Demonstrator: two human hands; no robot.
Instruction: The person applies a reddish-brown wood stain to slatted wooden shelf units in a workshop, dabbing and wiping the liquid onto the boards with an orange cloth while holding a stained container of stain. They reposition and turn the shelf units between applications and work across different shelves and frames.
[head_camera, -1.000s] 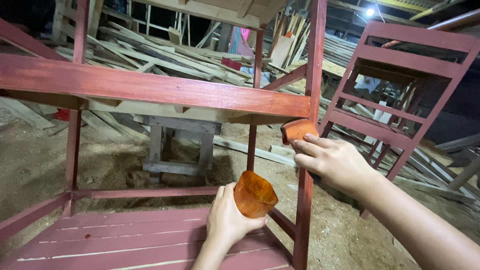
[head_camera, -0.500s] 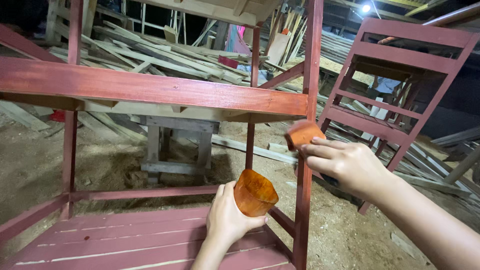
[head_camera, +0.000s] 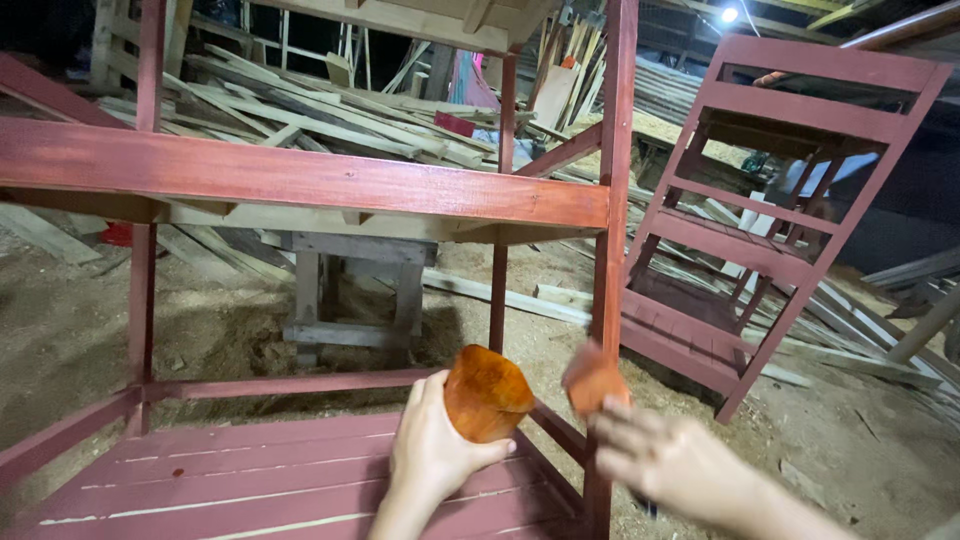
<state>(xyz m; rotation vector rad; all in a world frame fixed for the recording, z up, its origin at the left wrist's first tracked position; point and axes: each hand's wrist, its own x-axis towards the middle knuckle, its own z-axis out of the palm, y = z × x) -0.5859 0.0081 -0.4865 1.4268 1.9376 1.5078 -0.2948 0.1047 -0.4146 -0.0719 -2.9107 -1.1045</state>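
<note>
Orange-stained cup (head_camera: 487, 392) sits gripped in my left hand (head_camera: 432, 455), beside the red shelf post (head_camera: 610, 250). My right hand (head_camera: 668, 462) has dropped from the upper post, blurred, pinching the orange sponge (head_camera: 594, 378) near the cup: staining shifts lower

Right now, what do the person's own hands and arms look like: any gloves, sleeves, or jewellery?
Both are bare. The left hand has no glove, ring or watch in view, and its wrist shows no sleeve. The right hand is motion-blurred, but it appears ungloved too, and the forearm behind it is uncovered to the frame edge. No markings can be made out.
</note>
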